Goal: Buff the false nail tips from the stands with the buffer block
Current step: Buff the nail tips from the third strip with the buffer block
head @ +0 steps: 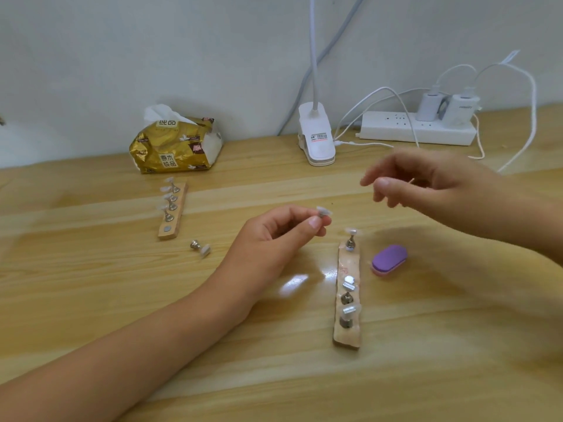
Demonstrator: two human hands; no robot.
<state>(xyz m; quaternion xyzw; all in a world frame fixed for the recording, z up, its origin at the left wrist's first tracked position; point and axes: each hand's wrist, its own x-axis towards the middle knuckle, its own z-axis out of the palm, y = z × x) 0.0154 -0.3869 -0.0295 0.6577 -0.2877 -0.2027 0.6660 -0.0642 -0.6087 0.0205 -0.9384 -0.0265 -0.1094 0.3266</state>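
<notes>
1 nail tip [323, 212], small, perhaps translucent

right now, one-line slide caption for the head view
Left hand pinches a false nail tip; right hand hovers, purple buffer block lying beside the near stand.

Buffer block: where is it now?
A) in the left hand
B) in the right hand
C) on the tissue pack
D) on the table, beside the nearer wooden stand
D: the purple buffer block lies flat on the table, just right of the nearer wooden stand.
</notes>
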